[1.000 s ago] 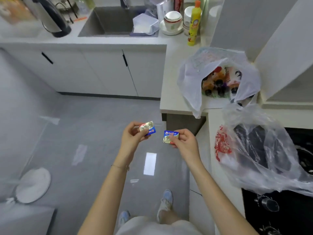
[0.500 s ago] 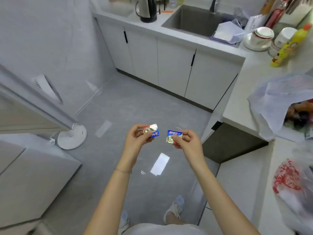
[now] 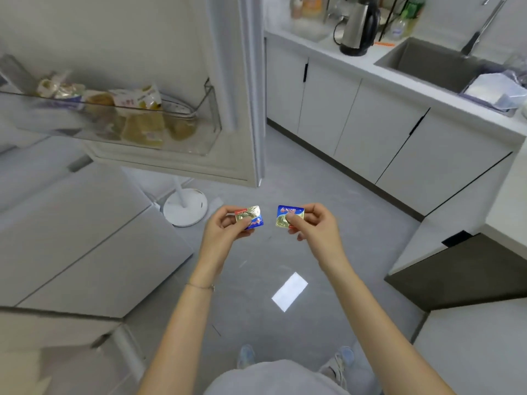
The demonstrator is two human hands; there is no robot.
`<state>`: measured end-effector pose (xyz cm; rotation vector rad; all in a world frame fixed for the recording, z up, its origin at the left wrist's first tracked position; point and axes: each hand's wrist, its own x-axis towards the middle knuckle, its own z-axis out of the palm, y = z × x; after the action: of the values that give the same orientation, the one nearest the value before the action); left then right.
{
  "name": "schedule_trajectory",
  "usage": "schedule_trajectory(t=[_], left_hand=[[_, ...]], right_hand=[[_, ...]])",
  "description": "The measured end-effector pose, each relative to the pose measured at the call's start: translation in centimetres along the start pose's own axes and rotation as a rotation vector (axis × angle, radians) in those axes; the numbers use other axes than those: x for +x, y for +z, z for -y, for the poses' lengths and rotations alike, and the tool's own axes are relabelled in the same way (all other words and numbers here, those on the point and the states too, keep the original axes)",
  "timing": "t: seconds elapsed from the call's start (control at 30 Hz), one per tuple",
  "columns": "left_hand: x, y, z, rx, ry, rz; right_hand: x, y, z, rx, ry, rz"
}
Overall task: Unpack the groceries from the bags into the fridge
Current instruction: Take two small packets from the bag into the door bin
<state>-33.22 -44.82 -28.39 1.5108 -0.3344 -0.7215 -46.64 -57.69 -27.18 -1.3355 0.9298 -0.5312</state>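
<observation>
Down in front of me, out over the floor, I had one small grocery item in each hand. My left hand [image 3: 225, 228] pinched the first foil packet [image 3: 255, 213] between thumb and curled fingers, and my right hand [image 3: 318, 228] held the second foil packet [image 3: 285, 210] the same way, thumb pressed on top. The two packets were close together but not touching, with both grips closed snug on them.

Step-wise I'd call this the carry: groceries out of the bags, not in the fridge yet. The bags themselves weren't in shot. I figured the next move was lifting both packets up and to the left and dropping them somewhere with spare room.

A bit further out was a round white fan base [image 3: 185, 208] on the floor. Above it, the open fridge door [image 3: 171, 38] had a clear door bin [image 3: 212, 129] holding a row of soft pouches [image 3: 139, 106], too blurry to read. Its right end looked roomiest.

Way back, a kettle [image 3: 358, 27] stood on the counter beside the sink [image 3: 427, 62].
</observation>
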Motion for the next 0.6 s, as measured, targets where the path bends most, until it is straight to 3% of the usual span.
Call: schedule_trajectory(t=[0.33, 0.6], left_hand=[[-1.9, -13.5, -3.4, -0.060, 0.106, -0.108], [-1.8, -17.6, -7.8, -0.017, 0.237, -0.234]], right_hand=[[-4.0, 12.7, 2.5, -0.024, -0.089, 0.159], [-3.8, 17.2, 7.5, -0.051, -0.231, 0.318]])
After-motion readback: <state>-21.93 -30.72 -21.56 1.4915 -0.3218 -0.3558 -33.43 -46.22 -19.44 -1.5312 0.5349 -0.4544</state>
